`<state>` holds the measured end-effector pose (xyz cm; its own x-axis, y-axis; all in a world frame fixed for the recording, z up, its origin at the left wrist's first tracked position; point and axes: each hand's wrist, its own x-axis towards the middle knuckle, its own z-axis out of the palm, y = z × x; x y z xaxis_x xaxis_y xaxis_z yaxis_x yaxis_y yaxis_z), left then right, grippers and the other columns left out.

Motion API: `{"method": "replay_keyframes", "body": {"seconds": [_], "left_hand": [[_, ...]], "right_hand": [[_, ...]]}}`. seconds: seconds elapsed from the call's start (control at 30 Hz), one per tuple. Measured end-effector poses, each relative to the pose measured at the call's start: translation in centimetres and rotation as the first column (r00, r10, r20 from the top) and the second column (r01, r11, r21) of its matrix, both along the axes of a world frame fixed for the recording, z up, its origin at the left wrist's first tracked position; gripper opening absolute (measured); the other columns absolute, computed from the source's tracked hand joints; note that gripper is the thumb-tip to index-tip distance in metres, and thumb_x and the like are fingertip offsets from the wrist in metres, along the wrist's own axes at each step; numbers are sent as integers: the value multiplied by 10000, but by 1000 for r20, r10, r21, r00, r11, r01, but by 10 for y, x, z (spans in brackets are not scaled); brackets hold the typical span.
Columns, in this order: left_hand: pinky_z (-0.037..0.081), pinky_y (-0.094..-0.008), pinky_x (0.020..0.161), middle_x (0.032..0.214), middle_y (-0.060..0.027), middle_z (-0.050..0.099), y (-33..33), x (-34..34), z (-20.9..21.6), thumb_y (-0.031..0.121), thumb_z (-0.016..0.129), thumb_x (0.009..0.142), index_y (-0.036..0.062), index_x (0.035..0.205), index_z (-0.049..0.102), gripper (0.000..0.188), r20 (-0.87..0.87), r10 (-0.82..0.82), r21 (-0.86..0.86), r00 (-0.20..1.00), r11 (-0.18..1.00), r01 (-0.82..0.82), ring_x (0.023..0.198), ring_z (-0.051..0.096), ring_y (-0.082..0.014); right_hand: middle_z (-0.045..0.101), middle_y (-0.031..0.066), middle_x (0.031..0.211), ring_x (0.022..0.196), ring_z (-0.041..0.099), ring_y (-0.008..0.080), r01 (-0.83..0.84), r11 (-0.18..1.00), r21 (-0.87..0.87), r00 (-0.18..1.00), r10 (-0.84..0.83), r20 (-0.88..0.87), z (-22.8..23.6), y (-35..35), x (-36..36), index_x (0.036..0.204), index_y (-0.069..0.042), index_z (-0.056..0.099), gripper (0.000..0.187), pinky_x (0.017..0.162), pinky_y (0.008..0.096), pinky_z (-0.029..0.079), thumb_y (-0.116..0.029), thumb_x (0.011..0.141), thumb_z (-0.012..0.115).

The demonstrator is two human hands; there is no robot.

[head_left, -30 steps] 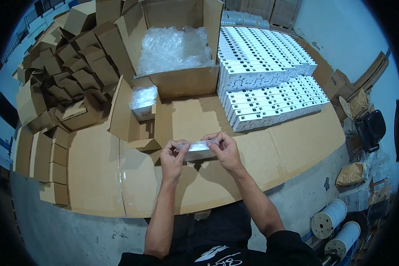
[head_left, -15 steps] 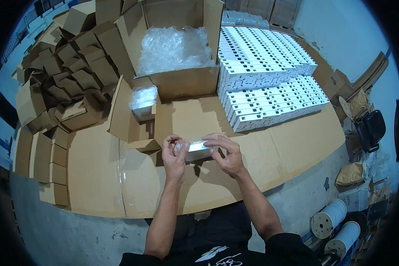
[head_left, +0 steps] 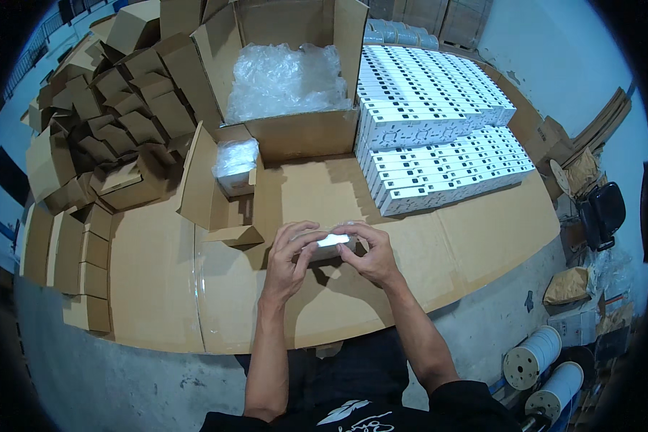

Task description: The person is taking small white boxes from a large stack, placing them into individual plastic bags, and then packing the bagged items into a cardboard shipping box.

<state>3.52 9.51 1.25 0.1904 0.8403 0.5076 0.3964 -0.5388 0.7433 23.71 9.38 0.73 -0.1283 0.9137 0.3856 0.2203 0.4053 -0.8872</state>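
Observation:
Between my hands, just above the cardboard-covered table [head_left: 389, 288], is a small white box in clear plastic wrap [head_left: 331, 248]. My left hand [head_left: 293, 252] grips its left end, fingers over the top and thumb on the near side. At the right end my right hand [head_left: 369, 253] holds it the same way. Much of the box is hidden by my fingers, and its top shines with glare. Beyond my left hand stands an open small carton [head_left: 227, 225], with a plastic-wrapped white box [head_left: 235, 164] upright in its far end.
A large open carton [head_left: 306, 133] of clear bubble wrap [head_left: 286, 81] stands at the back. Stacked flat white boxes [head_left: 439, 144] fill the back right. Empty brown cartons [head_left: 115, 115] pile up at the left. Cable spools [head_left: 533, 356] lie on the floor at right.
My left hand has shifted right and its fingers have folded over the top of the wrapped box. My right hand keeps its hold on the other end.

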Motion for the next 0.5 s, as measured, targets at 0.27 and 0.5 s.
{"method": "replay_keyframes", "body": {"seconds": [0.27, 0.5], "left_hand": [[513, -269, 769, 1006, -69, 692, 1, -1, -18, 63, 694, 931, 15, 1133, 668, 209, 320, -23, -394, 947, 906, 155, 856, 626, -131], [498, -267, 743, 905, -36, 651, 2, -8, -26, 95, 638, 981, -4, 1152, 612, 200, 313, -56, -467, 948, 860, 205, 834, 584, -96]], "right_hand": [[694, 136, 993, 876, 661, 195, 39, 994, -102, 997, -32, 65, 3, -2, 2, 1100, 0, 691, 246, 750, 316, 530, -80, 868, 705], [677, 152, 1042, 912, 658, 270, -4, 1000, 5, 975, 3, 220, 32, -4, 2, 1133, 8, 669, 240, 762, 355, 518, -41, 897, 677]]}}
